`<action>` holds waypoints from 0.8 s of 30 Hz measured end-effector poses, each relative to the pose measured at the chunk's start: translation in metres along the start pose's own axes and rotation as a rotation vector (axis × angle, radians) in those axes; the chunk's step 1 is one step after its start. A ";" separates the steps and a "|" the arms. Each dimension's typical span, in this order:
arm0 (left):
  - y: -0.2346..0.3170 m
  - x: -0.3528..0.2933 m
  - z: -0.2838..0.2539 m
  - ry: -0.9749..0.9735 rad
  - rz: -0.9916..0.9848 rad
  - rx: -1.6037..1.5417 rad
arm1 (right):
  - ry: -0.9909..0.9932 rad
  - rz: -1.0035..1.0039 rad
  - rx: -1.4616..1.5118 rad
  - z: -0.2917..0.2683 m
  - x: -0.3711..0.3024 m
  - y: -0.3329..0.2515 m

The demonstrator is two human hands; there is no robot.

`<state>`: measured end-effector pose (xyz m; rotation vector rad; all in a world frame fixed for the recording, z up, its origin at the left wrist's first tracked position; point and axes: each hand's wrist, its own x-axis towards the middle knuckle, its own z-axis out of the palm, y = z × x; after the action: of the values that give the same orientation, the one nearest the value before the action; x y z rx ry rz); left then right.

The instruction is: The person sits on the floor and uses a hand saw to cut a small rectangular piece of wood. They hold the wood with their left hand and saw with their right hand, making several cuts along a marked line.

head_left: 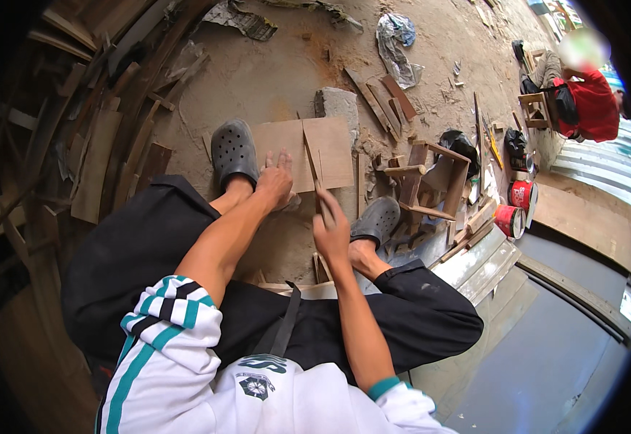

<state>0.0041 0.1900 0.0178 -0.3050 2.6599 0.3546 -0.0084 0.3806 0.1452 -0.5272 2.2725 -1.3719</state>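
Note:
A square, light brown thin wooden board [333, 148] lies between my feet, its far part over a concrete block [335, 103]. My left hand [277, 181] rests on the board's near left part, fingers stretched out over its surface. In my right hand [330, 223], closed round the near end, is what looks like a handsaw [310, 154]. Its narrow blade points away from me and lies across the board near the middle. My fingers hide most of the handle. A thin line runs on the board just right of the blade.
My feet in grey clogs [234, 150] flank the board. Wood offcuts [373, 105] and a small wooden frame [435, 181] lie to the right, with red cans [521, 195] beyond. Planks [99, 163] are piled on the left. Another person in red [594, 105] sits at far right.

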 end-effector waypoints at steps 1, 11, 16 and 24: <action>0.001 -0.001 0.004 0.005 0.008 0.008 | -0.006 0.048 0.015 0.004 0.014 -0.002; -0.005 -0.005 -0.004 -0.010 0.013 0.026 | -0.014 0.069 0.041 -0.026 -0.073 -0.034; 0.002 0.003 -0.009 -0.033 0.015 0.040 | 0.043 0.042 0.111 -0.008 -0.021 -0.001; 0.002 0.003 -0.037 -0.137 -0.025 0.084 | 0.012 0.242 0.127 -0.124 -0.132 -0.062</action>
<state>-0.0137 0.1809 0.0488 -0.2772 2.5260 0.2457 0.0410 0.5131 0.2738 -0.1955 2.1585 -1.3861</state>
